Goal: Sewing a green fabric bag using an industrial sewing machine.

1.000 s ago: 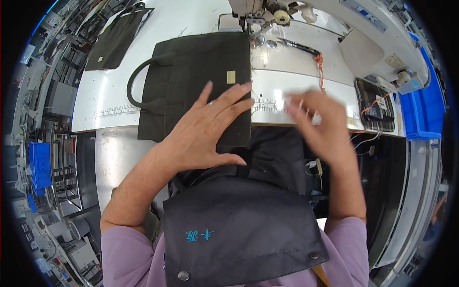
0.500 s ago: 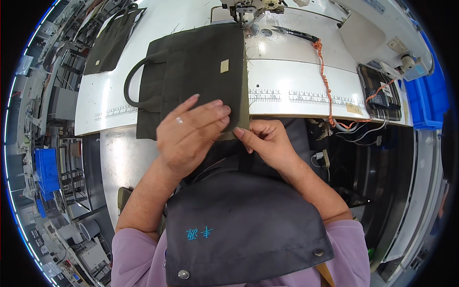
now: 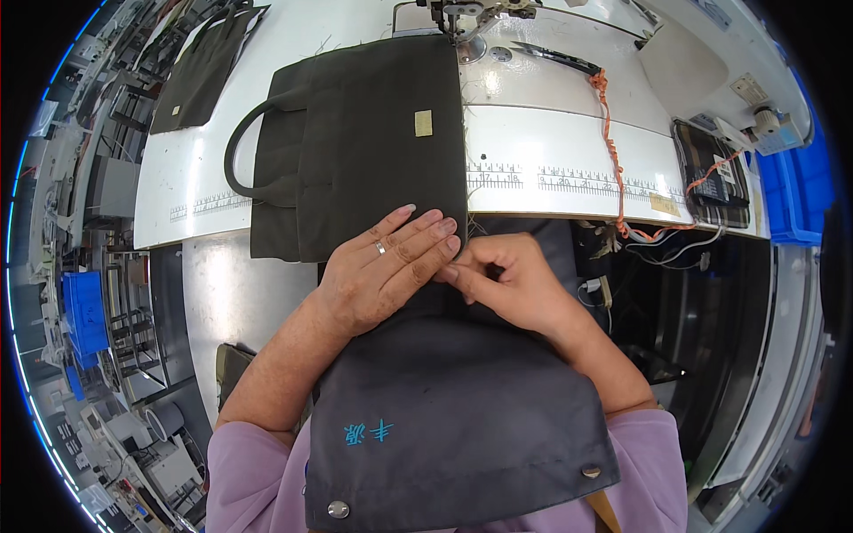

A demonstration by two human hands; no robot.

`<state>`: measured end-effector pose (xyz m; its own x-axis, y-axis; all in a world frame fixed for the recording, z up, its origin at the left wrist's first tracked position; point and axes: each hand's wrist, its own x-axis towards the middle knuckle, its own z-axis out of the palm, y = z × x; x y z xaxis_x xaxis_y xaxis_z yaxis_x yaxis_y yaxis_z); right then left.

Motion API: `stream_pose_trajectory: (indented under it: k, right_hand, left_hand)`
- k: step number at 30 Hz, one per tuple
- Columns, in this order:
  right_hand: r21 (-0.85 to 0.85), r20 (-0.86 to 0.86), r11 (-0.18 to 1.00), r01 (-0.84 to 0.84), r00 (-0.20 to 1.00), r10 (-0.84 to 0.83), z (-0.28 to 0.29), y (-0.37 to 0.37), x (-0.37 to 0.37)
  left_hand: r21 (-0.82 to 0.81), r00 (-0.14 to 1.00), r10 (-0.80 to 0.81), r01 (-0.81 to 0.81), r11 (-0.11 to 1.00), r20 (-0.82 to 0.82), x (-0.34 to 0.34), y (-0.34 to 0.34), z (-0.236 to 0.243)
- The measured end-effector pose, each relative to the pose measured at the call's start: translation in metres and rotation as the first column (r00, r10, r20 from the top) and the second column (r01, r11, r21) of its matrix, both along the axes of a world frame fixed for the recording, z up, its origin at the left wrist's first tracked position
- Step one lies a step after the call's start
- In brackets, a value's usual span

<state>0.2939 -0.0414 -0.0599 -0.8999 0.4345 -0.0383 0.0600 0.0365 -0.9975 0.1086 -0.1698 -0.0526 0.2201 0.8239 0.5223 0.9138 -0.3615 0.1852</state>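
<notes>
A dark olive fabric bag (image 3: pixel 355 142) with a loop handle (image 3: pixel 238 160) and a small tan label (image 3: pixel 424 123) lies on the white sewing table (image 3: pixel 569 142), its far edge under the sewing machine's presser foot (image 3: pixel 462 18). My left hand (image 3: pixel 382 266), a ring on one finger, lies flat on the bag's near edge with fingers together. My right hand (image 3: pixel 506 280) is curled beside it, its fingertips pinching the bag's near right edge where it hangs off the table. A dark grey apron (image 3: pixel 444 417) covers my lap.
Scissors (image 3: pixel 555 58) with an orange cord (image 3: pixel 613 151) lie right of the machine. Another dark fabric piece (image 3: pixel 200 71) rests at the table's far left. A blue bin (image 3: pixel 800 186) stands at the right, a blue crate (image 3: pixel 84 311) on the floor at left.
My right hand came down from the table's right side to the bag's near edge and closed on it. My left hand slid back toward me. The view shifted closer to the machine.
</notes>
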Motion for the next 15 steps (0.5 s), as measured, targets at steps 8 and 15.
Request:
stream_pose_trajectory:
  k: [8, 15]
  right_hand:
    - [0.900, -0.316, 0.326, 0.289, 0.948, 0.034, 0.023, 0.026, -0.003]
    - [0.928, -0.364, 0.160, 0.336, 0.910, 0.199, 0.034, 0.028, -0.016]
  left_hand:
    - [0.067, 0.991, -0.020, 0.011, 0.998, 0.134, -0.002, 0.000, -0.005]
    - [0.109, 0.988, 0.128, -0.137, 0.985, 0.084, -0.011, -0.007, 0.002]
